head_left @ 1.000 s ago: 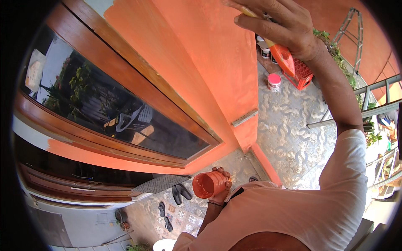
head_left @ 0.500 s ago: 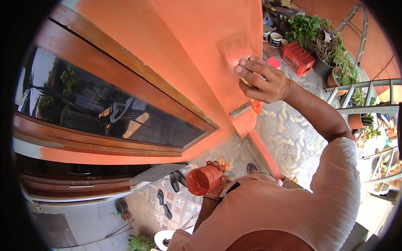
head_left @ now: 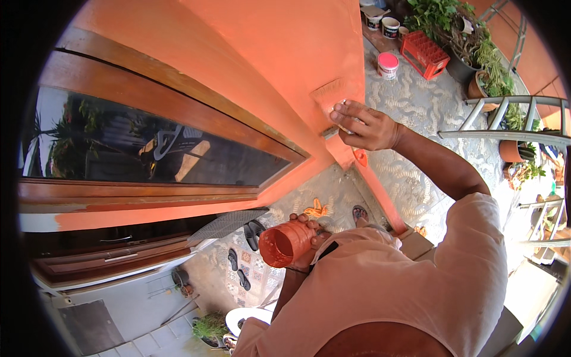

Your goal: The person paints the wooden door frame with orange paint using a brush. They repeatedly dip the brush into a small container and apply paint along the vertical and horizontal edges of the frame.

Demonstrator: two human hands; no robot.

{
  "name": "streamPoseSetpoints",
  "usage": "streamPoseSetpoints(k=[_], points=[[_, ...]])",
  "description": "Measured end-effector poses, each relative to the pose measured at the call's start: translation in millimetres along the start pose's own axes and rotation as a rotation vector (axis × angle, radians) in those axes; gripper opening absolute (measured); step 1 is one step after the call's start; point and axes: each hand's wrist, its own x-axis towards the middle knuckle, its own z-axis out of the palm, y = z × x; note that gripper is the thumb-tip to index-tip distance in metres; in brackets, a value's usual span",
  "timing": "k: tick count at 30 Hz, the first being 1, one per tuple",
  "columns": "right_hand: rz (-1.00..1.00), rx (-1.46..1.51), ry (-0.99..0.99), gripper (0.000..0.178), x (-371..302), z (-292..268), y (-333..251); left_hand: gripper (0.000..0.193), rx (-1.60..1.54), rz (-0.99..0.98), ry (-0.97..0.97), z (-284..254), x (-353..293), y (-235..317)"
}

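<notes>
My right hand [head_left: 366, 125] is closed round the handle of a wide paintbrush [head_left: 328, 95]. The brush's bristles lie against the orange wall [head_left: 297, 53], just above a small ledge near its corner; fingers cover most of the handle. Lower down, my left hand [head_left: 311, 229] grips an orange paint-smeared plastic pot [head_left: 284, 245], its mouth tilted toward the left of the view. Orange coats the pot's inner walls, but how much paint it holds I cannot tell. Left of the brush, a wooden-framed window [head_left: 172, 149] with dark glass is set in the wall.
A pink-lidded pail [head_left: 388, 65], a red crate [head_left: 424, 53] and several potted plants [head_left: 488, 77] stand beyond the wall's corner. A metal ladder [head_left: 505, 134] is at the right. Dark sandals [head_left: 254, 235] and an orange cloth-like item [head_left: 317, 207] lie on the floor.
My right hand has brought the brush down the wall, closer to the ledge. The view has shifted, and the pink-lidded pail shows fully. My left hand still holds the pot.
</notes>
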Motion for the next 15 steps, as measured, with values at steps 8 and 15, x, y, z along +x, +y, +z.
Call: streamPoseSetpoints(k=[8, 15], points=[[0.037, 0.060, -0.121, 0.015, -32.8, 14.8, -26.9, 0.052, 0.005, -0.038, -0.017, 0.5, -3.0, -1.5], [0.061, 0.116, -0.189, 0.015, -40.5, 19.0, -37.8, 0.050, 0.019, -0.040, -0.030, -2.0, -8.7, -4.6]])
